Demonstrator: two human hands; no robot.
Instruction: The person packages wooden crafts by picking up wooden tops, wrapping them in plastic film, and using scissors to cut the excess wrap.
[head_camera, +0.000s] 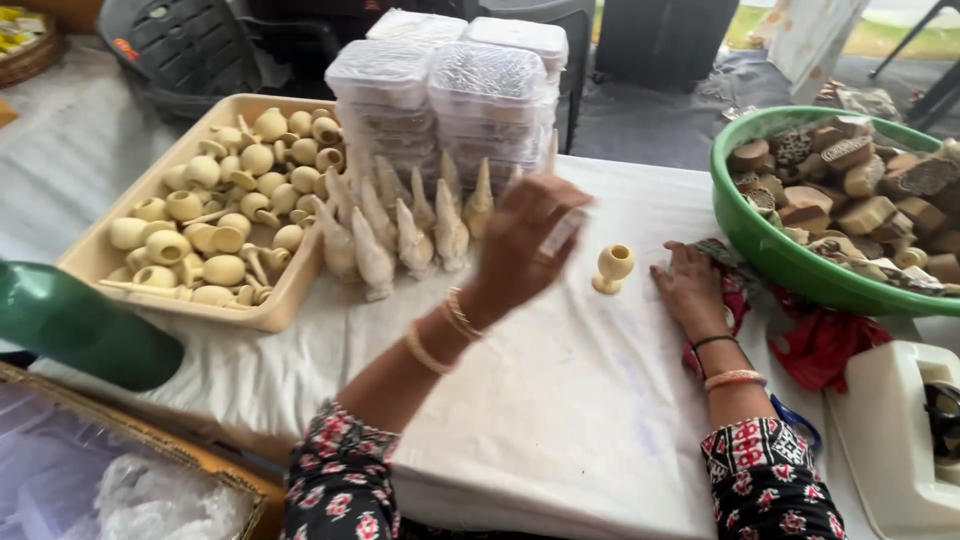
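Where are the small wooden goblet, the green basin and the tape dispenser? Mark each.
small wooden goblet (613, 267), head view, on its cup.
green basin (760, 240), head view, on its outer wall.
tape dispenser (885, 440), head view, on its white body.

A tray sits at the left of the worktop, filled with small cups. Just right of it a row of carved birds stands, and behind the birds rise stacked boxes. One cup stands alone near the middle, between the left hand, raised before the birds, and the right hand, which lies flat on the worktop. A bowl of blocks sits far right, with cloth under its near edge. A tape dispenser lies before the bowl.
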